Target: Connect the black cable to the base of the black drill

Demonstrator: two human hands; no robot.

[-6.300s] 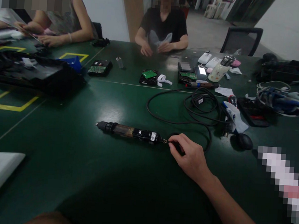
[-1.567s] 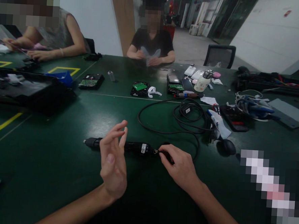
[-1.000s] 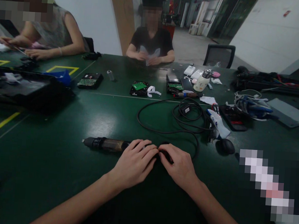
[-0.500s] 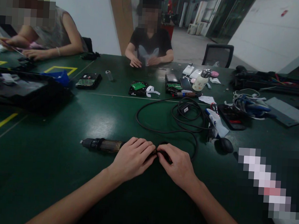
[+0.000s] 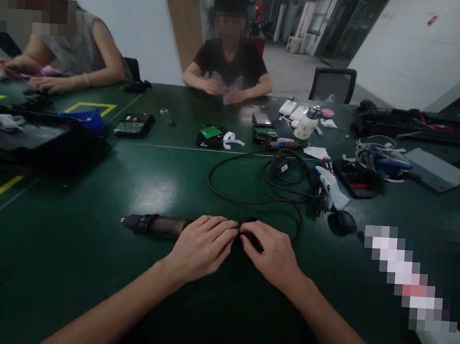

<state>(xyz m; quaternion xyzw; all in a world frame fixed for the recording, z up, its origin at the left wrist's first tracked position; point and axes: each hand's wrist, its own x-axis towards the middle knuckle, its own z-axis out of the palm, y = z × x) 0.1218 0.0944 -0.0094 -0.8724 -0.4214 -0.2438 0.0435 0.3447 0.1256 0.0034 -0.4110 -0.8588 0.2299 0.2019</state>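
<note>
"Left hand has come down from its raised pose; it's clamped over the rear of the black screwdriver."
"And the right hand?"
"Fingertips pinched on the cord, just beside; contact partly hidden."
"Screwdriver?"
"Lying on the worktop, tip leftward."

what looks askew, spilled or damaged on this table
Nothing looks spilled or plainly damaged. The long, thin black cable lies in loose, overlapping loops beyond the bare right hand, so it looks untidy.
</note>
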